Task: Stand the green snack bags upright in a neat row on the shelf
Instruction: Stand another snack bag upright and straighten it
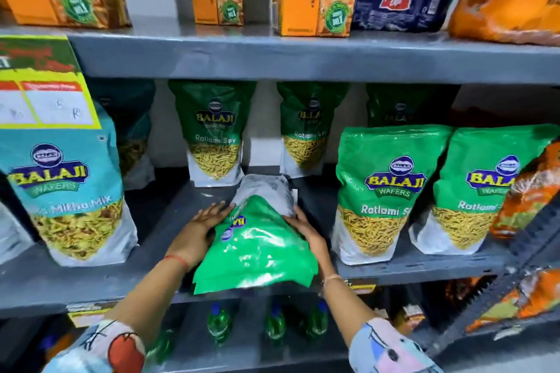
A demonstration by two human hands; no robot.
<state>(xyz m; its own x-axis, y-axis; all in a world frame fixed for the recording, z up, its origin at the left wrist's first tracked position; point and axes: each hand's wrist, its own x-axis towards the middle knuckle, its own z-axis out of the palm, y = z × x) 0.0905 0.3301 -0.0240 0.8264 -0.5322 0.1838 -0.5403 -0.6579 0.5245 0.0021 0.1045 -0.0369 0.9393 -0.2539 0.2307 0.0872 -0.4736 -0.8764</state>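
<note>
Green bag lies tipped between left hand and right hand, fingers straight, pressing its sides. Glossy film could slip, flopping off shelf.

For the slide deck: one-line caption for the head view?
Head view: left hand and right hand press a green snack bag lying on the grey shelf, beside two upright bags.
</note>
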